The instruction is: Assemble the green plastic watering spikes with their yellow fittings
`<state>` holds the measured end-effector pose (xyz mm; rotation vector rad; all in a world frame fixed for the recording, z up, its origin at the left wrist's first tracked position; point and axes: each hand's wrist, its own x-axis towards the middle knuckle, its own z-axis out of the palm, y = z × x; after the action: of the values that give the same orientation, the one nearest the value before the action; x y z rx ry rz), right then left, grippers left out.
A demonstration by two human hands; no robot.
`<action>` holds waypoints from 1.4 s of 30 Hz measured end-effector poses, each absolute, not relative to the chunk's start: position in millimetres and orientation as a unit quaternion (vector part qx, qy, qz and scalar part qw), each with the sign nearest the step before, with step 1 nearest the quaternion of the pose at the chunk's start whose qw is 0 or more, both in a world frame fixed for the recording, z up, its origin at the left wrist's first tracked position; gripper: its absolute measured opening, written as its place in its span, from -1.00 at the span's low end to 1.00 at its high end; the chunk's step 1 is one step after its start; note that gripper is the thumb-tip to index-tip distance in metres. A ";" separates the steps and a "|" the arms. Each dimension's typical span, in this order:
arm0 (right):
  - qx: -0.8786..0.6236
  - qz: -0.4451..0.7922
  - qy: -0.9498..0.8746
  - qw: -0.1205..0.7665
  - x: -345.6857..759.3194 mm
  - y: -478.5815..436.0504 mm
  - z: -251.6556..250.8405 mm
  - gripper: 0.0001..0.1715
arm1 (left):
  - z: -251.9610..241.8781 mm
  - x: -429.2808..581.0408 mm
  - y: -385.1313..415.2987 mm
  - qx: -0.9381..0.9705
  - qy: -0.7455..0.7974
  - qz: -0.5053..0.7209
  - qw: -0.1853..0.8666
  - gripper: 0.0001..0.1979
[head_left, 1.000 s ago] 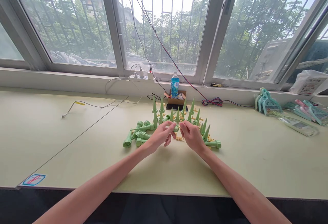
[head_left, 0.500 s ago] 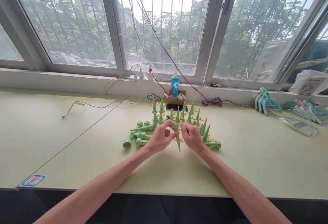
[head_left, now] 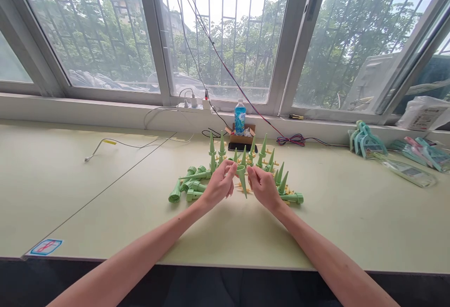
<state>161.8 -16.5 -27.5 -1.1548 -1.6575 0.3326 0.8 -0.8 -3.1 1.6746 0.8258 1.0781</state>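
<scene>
Both my hands meet over the middle of a pale green table [head_left: 105, 213]. My left hand [head_left: 220, 186] and my right hand [head_left: 263, 186] each pinch the wide top of one green plastic cone spike [head_left: 242, 179], which hangs point down between them. Behind the hands several green spikes [head_left: 260, 154] stand upright, tips up. More green spikes lie on their sides at the left [head_left: 188, 187], and one lies at the right [head_left: 293, 198]. Small yellow parts [head_left: 246, 190] are scattered among them.
A blue drink bottle [head_left: 239, 116], a small cardboard box [head_left: 242, 137] and a dark phone sit by the window sill. Cables run from a power strip [head_left: 191, 106] across the table. Teal and pink packaged items [head_left: 397, 154] lie at the far right.
A second ago my fingers were close together over the pile with no spike hanging. Since then a green spike came up between both hands, point down; it now sits slightly higher.
</scene>
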 end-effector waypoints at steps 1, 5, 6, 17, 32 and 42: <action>-0.480 0.139 -0.691 0.522 162.0 -16.8 -27.1 -0.47 | -2.6 1.0 0.1 0.669 0.342 0.443 0.490 -0.63; -0.468 0.147 -0.699 0.521 162.3 -18.1 -26.5 -0.48 | -1.5 0.4 2.8 0.605 0.365 0.411 0.576 -0.61; -0.463 0.149 -0.703 0.518 162.3 -18.5 -26.6 -0.48 | -1.5 0.1 3.1 0.591 0.370 0.395 0.598 -0.61; -0.437 0.170 -0.727 0.502 161.8 -17.7 -27.0 -0.52 | -2.4 -0.8 3.3 0.545 0.353 0.330 0.685 -0.64; -0.440 0.192 -0.722 0.499 164.5 -15.2 -30.9 -0.56 | 0.5 -3.6 1.4 0.611 0.313 0.361 0.631 -0.61; -0.466 0.162 -0.721 0.487 164.8 -15.0 -31.5 -0.50 | -6.5 -5.1 1.2 0.700 0.287 0.372 0.538 -0.64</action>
<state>164.8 -15.0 -31.5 -1.1323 -1.7523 0.3938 -5.1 1.2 -6.5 1.6647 0.6828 0.8859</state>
